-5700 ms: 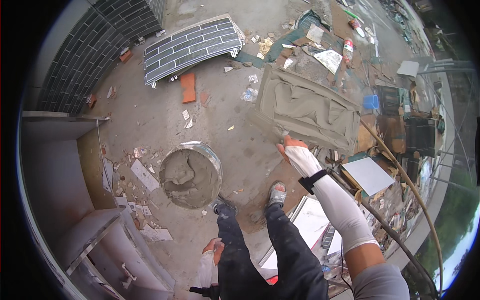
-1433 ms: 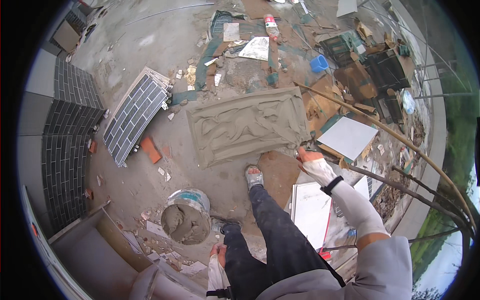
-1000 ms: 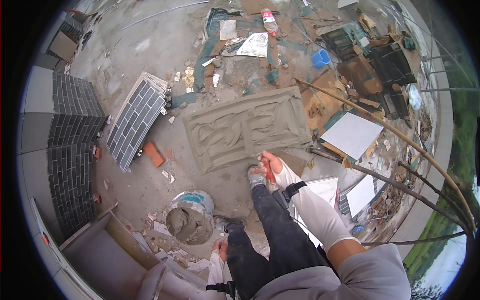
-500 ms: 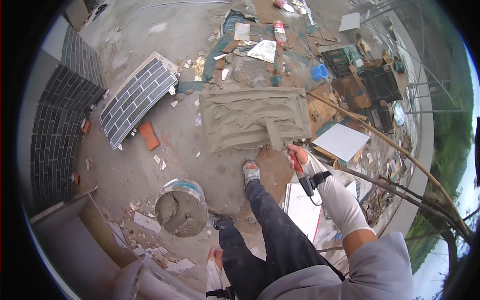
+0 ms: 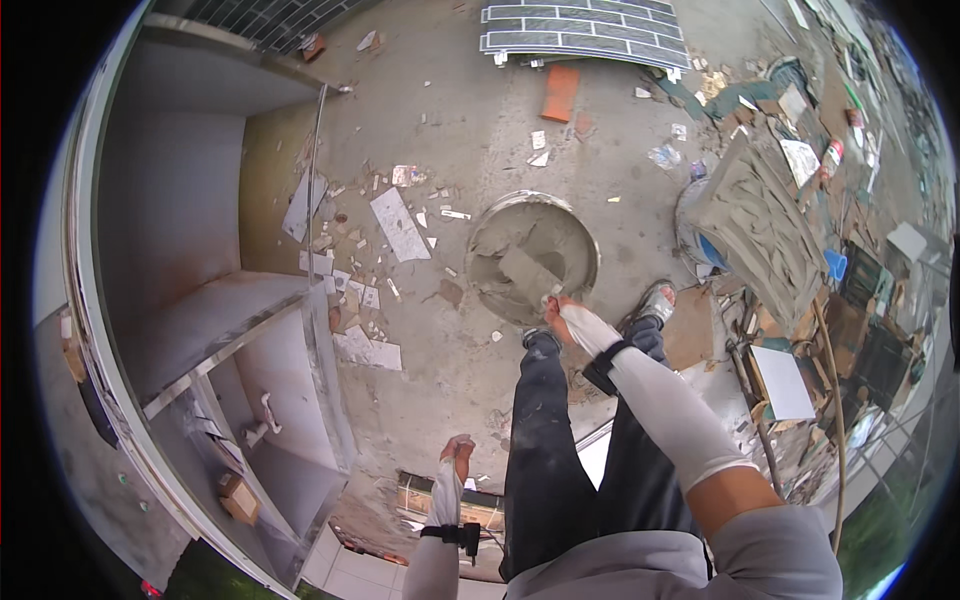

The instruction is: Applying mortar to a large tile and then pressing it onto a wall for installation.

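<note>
Right hand (image 5: 575,322) grip on trowel (image 5: 527,273); blade up-left into mortar bucket (image 5: 533,256)

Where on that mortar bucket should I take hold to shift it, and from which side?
Grip the round bucket by its rim on the near edge, beside where the right hand works a trowel into the mortar. No handle is visible, and the open top sits level on the floor, so the rim looks like the only firm hold. The left hand hangs free.
</note>
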A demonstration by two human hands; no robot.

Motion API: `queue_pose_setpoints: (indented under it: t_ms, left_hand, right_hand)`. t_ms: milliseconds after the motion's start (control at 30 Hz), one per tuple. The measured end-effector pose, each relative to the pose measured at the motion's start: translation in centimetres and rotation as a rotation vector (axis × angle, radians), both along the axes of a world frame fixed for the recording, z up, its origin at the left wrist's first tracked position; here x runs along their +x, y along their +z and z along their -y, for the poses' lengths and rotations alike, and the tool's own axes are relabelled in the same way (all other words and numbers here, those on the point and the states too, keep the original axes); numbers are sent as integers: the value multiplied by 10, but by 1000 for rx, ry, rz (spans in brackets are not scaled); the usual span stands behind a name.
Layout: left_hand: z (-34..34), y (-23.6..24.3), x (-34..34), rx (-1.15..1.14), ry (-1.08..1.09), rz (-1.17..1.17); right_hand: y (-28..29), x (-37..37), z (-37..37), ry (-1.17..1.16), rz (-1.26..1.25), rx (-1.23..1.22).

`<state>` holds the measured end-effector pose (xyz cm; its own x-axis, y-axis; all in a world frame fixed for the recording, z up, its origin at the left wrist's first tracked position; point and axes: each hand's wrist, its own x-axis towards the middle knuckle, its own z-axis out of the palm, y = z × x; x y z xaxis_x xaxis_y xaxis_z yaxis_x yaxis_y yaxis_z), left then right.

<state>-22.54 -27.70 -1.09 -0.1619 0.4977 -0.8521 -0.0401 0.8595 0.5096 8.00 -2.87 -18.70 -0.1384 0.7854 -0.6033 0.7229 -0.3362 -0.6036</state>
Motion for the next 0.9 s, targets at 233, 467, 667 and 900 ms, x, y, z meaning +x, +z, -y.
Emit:
queue_pose_setpoints:
  t_ms: [233,467,667,900]
  left_hand:
    - [88,22,-15,-52,165,88]
    - [-7,19,21,-30,-278,-84]
    - [-63,-1,22,123,-321,-94]
    - [-125,-12,108,66,-579,45]
  right_hand:
    - [77,-88,-25,390,-19,205]
    - [164,17,-38,423,-152,125]
    - [229,123,22,164,-283,174]
    - [340,371,75,-187,387,417]
